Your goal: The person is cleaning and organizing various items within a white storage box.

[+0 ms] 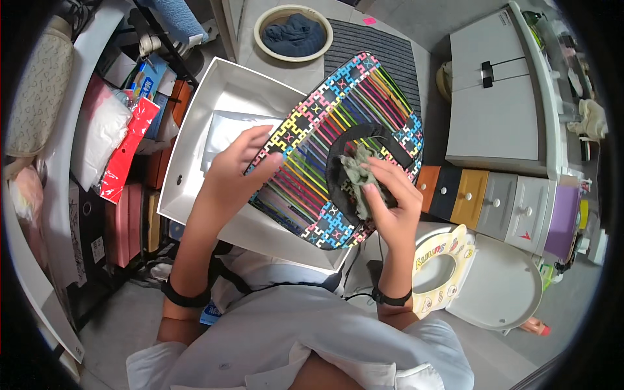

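A multicoloured striped bag [312, 165] with a puzzle-like patterned border leans tilted over an open white box [187, 161]. My left hand [229, 168] grips the bag's left edge, its thumb on the striped face and its fingertips partly hidden behind the edge. Bunched in my right hand [397, 200] is a crumpled grey-green cloth [360, 178], held against the bag beside its black strap handle [339, 146]. Inside the box lies a pale, shiny flat packet [222, 139], partly covered by the bag.
A basin [258, 41] with dark cloth stands on the floor beyond, near a ribbed grey mat [341, 41]. To the right are a white cabinet [492, 117], small coloured drawers [468, 195] and a toilet with a yellow child seat [460, 273]. Crowded shelves [100, 41] flank the left.
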`<action>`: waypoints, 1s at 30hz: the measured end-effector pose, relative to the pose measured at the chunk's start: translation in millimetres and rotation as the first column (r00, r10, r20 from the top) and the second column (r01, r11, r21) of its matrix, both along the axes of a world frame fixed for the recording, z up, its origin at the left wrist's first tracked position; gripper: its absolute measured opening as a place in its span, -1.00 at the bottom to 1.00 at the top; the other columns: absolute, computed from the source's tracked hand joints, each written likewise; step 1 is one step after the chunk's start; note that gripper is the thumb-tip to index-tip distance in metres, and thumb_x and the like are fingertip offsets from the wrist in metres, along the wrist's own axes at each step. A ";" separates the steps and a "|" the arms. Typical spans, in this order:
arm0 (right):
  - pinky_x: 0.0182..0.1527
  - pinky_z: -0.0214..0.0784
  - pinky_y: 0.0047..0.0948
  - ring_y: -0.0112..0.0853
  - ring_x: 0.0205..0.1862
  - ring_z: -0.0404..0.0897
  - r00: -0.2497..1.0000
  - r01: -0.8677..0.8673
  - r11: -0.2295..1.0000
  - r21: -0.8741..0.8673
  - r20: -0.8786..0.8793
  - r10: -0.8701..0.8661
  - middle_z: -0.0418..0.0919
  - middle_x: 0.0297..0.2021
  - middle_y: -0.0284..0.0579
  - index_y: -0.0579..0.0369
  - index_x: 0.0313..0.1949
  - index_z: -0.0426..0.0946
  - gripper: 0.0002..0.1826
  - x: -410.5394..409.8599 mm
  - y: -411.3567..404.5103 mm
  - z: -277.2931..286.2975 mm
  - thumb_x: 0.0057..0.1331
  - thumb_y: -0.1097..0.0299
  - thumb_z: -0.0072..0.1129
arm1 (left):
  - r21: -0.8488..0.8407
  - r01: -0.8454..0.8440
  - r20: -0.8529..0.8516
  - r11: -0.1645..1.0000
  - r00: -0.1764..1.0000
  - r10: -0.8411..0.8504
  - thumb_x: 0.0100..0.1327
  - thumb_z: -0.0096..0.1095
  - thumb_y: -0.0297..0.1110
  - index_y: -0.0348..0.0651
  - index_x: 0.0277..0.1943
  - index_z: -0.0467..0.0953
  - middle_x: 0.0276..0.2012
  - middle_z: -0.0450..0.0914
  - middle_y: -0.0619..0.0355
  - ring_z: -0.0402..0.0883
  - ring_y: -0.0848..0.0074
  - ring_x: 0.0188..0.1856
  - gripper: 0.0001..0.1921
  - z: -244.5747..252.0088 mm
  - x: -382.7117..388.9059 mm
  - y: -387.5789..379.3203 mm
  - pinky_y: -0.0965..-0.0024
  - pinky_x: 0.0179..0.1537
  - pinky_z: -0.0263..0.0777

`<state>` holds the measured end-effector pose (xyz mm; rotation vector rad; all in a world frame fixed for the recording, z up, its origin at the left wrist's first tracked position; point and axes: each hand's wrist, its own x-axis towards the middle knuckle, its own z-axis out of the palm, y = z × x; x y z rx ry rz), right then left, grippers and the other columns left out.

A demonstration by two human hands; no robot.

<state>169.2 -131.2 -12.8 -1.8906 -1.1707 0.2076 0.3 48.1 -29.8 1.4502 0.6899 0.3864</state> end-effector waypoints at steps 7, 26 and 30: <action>-0.18 0.44 -0.44 -0.25 -0.26 0.63 0.793 -0.384 0.921 0.065 -0.487 0.365 0.61 -0.28 0.04 0.29 -0.28 0.56 -0.76 -26.3 -16.9 37.6 0.00 0.56 0.26 | -0.248 0.182 0.028 0.951 0.983 -0.181 0.21 0.16 -0.39 -0.24 0.17 0.14 -0.24 0.52 0.12 0.53 0.61 -0.21 -0.48 -7.2 -2.8 -20.5 0.56 -0.21 0.40; -0.04 0.37 -0.41 -0.16 -0.01 0.55 0.917 0.098 0.984 -0.147 -0.370 -0.146 0.60 -0.25 0.09 0.33 -0.27 0.52 -0.83 -59.8 -24.7 18.2 0.12 0.54 0.20 | -0.806 -0.028 0.005 0.591 0.998 0.055 0.27 0.07 -0.35 -0.25 0.16 0.26 -0.09 0.51 0.10 0.55 0.58 -0.14 -0.58 8.0 8.3 -42.9 0.51 -0.11 0.44; -0.02 0.36 -0.41 -0.15 0.01 0.53 0.973 0.040 0.986 -0.159 -0.218 -0.075 0.59 -0.23 0.09 0.34 -0.27 0.52 -0.83 -59.6 -19.5 23.5 0.13 0.55 0.19 | -0.803 0.005 0.073 0.596 0.993 0.091 0.28 0.05 -0.36 -0.24 0.16 0.26 -0.09 0.51 0.12 0.54 0.57 -0.13 -0.59 8.4 11.8 -44.3 0.50 -0.11 0.44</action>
